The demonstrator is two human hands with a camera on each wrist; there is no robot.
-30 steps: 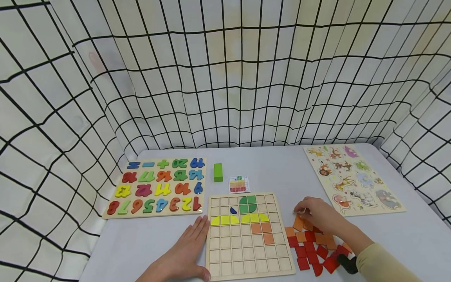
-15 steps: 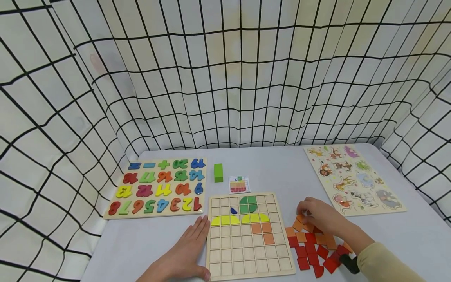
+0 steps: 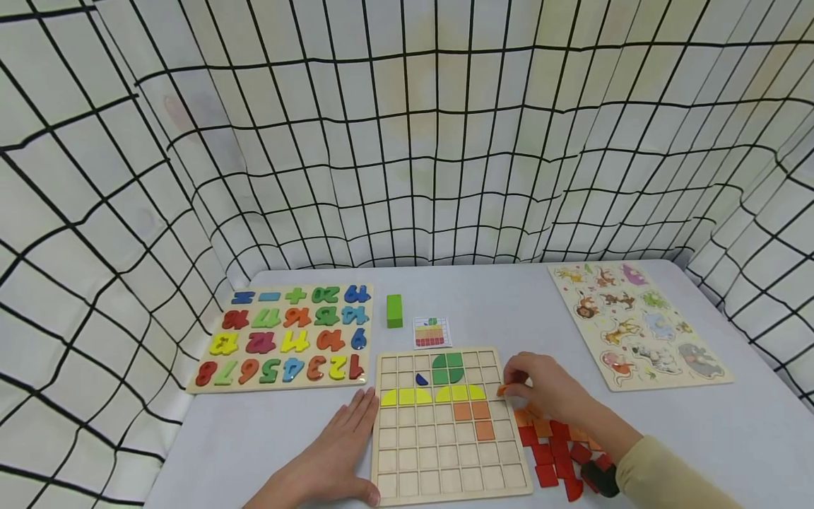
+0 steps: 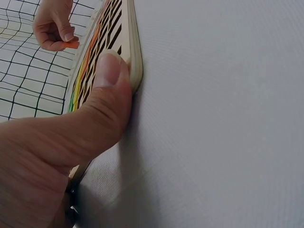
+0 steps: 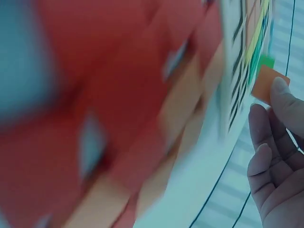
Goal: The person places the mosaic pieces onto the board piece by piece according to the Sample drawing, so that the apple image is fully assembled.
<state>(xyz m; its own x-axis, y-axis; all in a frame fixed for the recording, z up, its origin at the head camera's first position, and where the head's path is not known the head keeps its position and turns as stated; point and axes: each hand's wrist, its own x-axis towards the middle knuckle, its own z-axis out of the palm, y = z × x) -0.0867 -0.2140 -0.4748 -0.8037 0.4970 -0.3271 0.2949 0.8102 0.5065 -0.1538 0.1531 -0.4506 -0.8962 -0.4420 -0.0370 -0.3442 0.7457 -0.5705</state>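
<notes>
My right hand (image 3: 552, 387) pinches an orange square tile (image 5: 264, 85) between thumb and fingers, just over the right edge of a wooden grid board (image 3: 429, 461). My left hand (image 3: 335, 451) lies along the board's left side with straight fingers; its thumb (image 4: 107, 78) touches the board's edge near the corner. Set in the grid are green tiles (image 3: 448, 369), a small blue piece (image 3: 421, 379), a row of yellow rounded tiles (image 3: 405, 397) and 3 orange squares (image 3: 485, 430). Loose red tiles (image 3: 562, 454) and orange ones lie right of the board, partly hidden by my right forearm.
Behind the board are a printed pattern card (image 3: 431, 333) and a green block (image 3: 394, 312). A number puzzle (image 3: 278, 385) lies at left, an animal puzzle (image 3: 636, 382) at right. Black netting over white cloth (image 3: 420, 177) encloses the table's back and sides.
My right hand has moved left from the loose tiles to the board's right edge, carrying an orange tile. My left hand stays in place.
</notes>
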